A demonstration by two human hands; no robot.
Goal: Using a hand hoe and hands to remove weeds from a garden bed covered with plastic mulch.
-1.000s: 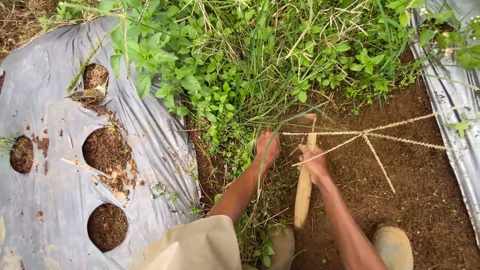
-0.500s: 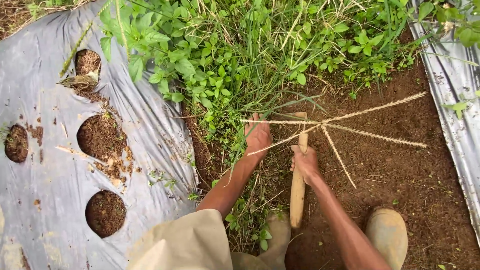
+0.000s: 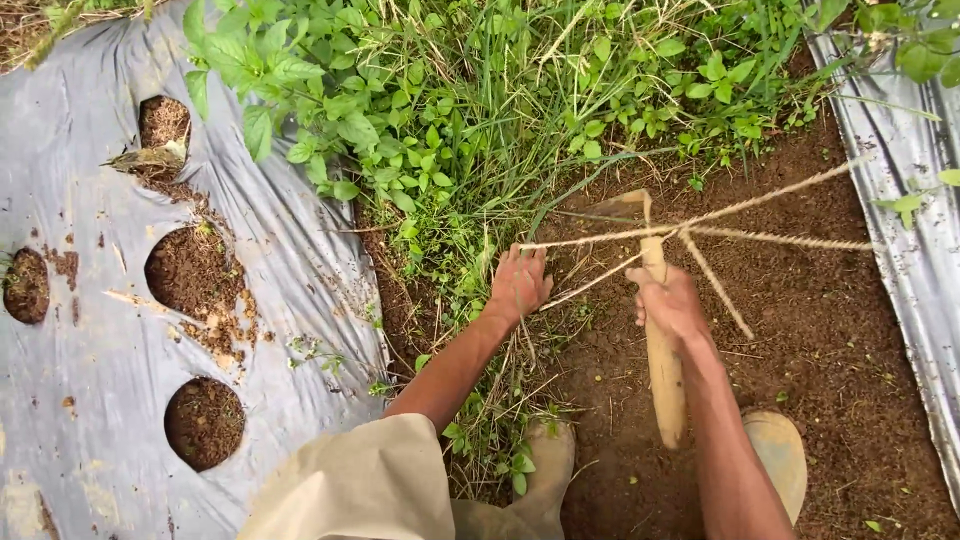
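Gripping the wooden handle of a short hoe, the right hand is clenched around its upper part, the blade end raised just above the bare brown soil. The left hand rests fingers spread, grasping nothing, on the weeds at the edge of the grey plastic mulch sheet. Dry seed-head stalks cross in front of the hoe. Two boots stand on the soil below.

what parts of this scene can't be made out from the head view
- Hoe blade: mostly hidden by grass and the straw-coloured seed stalks crossing it.
- Left hand: fingertips buried in weeds; what they grip cannot be told.
- Right boot: partly covered by the right arm.
- Grey mulch sheet: cut off at the left and bottom edges.
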